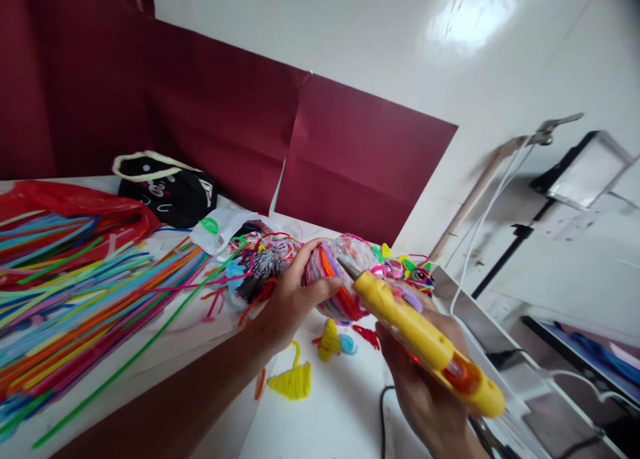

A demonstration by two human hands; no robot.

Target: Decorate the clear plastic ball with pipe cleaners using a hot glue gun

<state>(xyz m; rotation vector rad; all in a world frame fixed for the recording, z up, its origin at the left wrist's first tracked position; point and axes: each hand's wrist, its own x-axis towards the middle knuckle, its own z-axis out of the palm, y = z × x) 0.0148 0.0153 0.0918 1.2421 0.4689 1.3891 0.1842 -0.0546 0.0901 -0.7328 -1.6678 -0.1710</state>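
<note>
My left hand [293, 292] is closed around a round, clear object covered with coiled colourful pipe cleaners [340, 272], holding it just above the white table [330, 412]. My right hand [425, 385] grips a yellow hot glue gun [425, 342]. Its metal nozzle points up-left and touches the covered object. Small coiled pieces lie below: a yellow cone [293, 382], a yellow and blue swirl [335, 342] and a red bit [366, 335].
A large fan of loose pipe cleaners [85, 299] covers the table's left. A red plastic bag [75, 205] and a black pouch [165, 189] sit behind it. Maroon paper [240, 125] stands at the back. A black cord [383, 412] runs off the front edge; equipment stands at right.
</note>
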